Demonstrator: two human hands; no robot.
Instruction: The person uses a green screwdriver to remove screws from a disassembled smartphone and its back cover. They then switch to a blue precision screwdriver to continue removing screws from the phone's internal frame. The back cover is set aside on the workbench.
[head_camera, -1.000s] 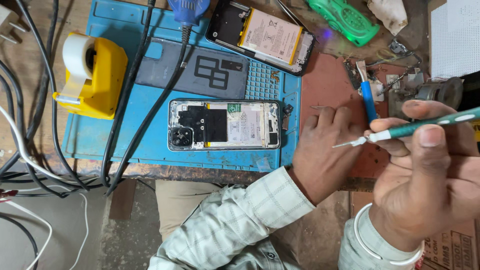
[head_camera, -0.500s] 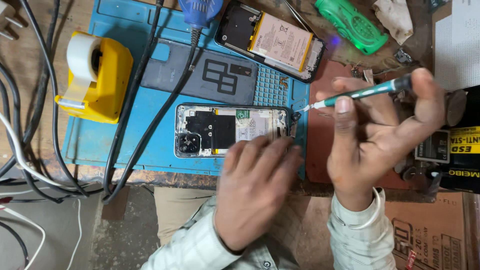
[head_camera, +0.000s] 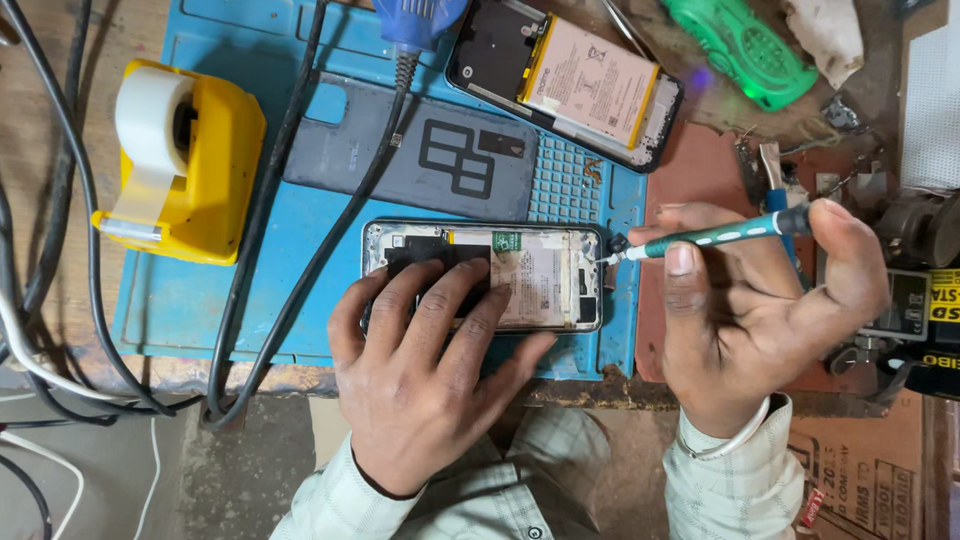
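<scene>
Far to the left of both hands stands a yellow tape dispenser (head_camera: 195, 160) with a roll of white tape, and black cables (head_camera: 290, 190) run down past it over the blue work mat (head_camera: 190, 300). Above the left hand lies a grey back cover (head_camera: 430, 155), flat on the mat, with a dark square pattern on it.

The left hand (head_camera: 425, 380) lies flat on the opened phone (head_camera: 520, 272), its fingers spread and pressing on the left half; it grips nothing, it only holds the phone down. The phone lies on the mat with its long axis running from left to right, directly under the left hand and just to the left of the right hand. On its inner side is a pale rectangular label, with a small green patch above it.

The right hand (head_camera: 750, 320) is closed around a thin green screwdriver (head_camera: 715, 236), pinched between thumb and fingers. The tool points to the left, almost along the same line as the phone, and its tip is at the upper right corner of the phone; I cannot tell if it touches a screw there. So the right hand is the nearer one to this corner.

Above the right hand lies a second opened phone (head_camera: 565, 80), tilted, with a large pale battery edged in yellow. Further right are a bright green tool (head_camera: 740, 50) and a white cloth (head_camera: 825, 30). Below the right hand, at the edge of the surface (head_camera: 60, 110), is a brown cardboard box (head_camera: 865, 470) with red print
</scene>
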